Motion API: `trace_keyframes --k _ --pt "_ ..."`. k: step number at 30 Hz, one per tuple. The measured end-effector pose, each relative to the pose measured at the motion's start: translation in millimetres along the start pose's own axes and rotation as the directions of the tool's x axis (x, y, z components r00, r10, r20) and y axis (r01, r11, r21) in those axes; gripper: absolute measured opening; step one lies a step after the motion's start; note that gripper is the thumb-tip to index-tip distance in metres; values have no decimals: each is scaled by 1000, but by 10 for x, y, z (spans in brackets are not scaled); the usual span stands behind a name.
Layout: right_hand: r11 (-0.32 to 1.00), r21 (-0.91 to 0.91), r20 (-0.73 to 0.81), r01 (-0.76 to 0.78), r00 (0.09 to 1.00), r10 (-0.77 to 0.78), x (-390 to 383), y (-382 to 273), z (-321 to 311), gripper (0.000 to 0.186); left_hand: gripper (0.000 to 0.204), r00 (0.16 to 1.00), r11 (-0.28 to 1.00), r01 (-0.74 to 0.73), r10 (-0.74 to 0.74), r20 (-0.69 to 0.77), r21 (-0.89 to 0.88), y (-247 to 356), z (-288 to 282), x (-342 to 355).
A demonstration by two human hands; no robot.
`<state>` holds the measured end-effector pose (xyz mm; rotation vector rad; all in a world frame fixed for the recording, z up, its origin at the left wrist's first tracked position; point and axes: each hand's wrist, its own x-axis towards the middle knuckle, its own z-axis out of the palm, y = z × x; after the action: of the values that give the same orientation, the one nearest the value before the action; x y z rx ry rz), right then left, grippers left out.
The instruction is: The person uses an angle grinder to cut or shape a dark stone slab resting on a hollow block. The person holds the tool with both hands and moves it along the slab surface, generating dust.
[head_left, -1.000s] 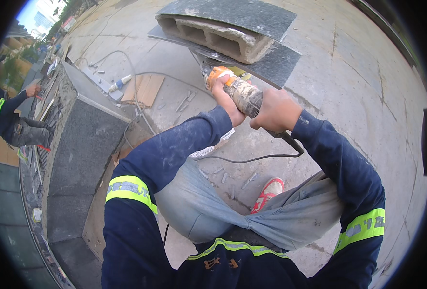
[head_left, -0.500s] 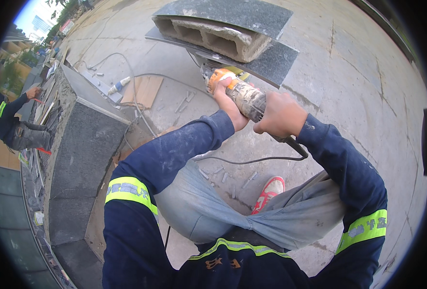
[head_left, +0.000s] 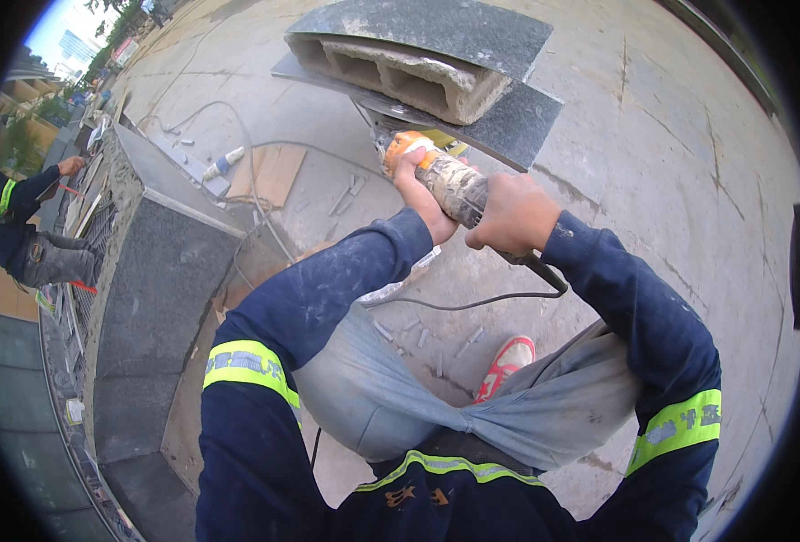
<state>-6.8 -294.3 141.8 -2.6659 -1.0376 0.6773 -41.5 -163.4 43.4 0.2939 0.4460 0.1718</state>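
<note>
Both my hands hold a dusty angle grinder with an orange head (head_left: 452, 181). My left hand (head_left: 425, 200) is wrapped round its body just behind the head. Round the rear end closes my right hand (head_left: 515, 215), where the black cord leaves the tool. The grinder's head is at the near edge of a dark grey stone slab (head_left: 517, 126); its disc is mostly hidden, so I cannot tell whether it touches. On that slab lies a hollow concrete block (head_left: 454, 95), with another grey slab (head_left: 445, 32) on top.
To the left stands a low wall faced with dark stone (head_left: 151, 298). A wooden board (head_left: 269, 172), a white-and-blue plug connector (head_left: 224, 163) and the cord lie on the ground, with small offcuts (head_left: 346, 194) about. Beyond the wall a co-worker (head_left: 29, 212) in dark clothes is at work.
The grinder and both hands have shifted slightly to the left, along the slab's near edge. At far left, the co-worker's hand has risen a little.
</note>
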Motion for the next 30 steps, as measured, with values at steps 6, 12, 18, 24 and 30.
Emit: trace_keyframes --k 6,12,18,24,30 --pt "999 -19 29 -36 999 36 119 -87 -6 47 62 1000 1000 -8 8 22 -4 110 -63 95" --pt "995 18 64 -99 993 98 199 -172 -73 53 65 990 993 89 -80 117 -74 225 -106 225" --pt "997 33 66 -74 995 71 253 -175 -62 56 64 994 993 76 -68 88 -85 248 -134 273" --pt "999 41 -14 -35 999 36 290 -73 55 61 59 1000 997 22 -21 18 -78 188 -85 227" --pt "1000 18 -6 -4 1000 4 217 -67 20 61 59 999 997 26 -25 23 -70 151 -66 177"
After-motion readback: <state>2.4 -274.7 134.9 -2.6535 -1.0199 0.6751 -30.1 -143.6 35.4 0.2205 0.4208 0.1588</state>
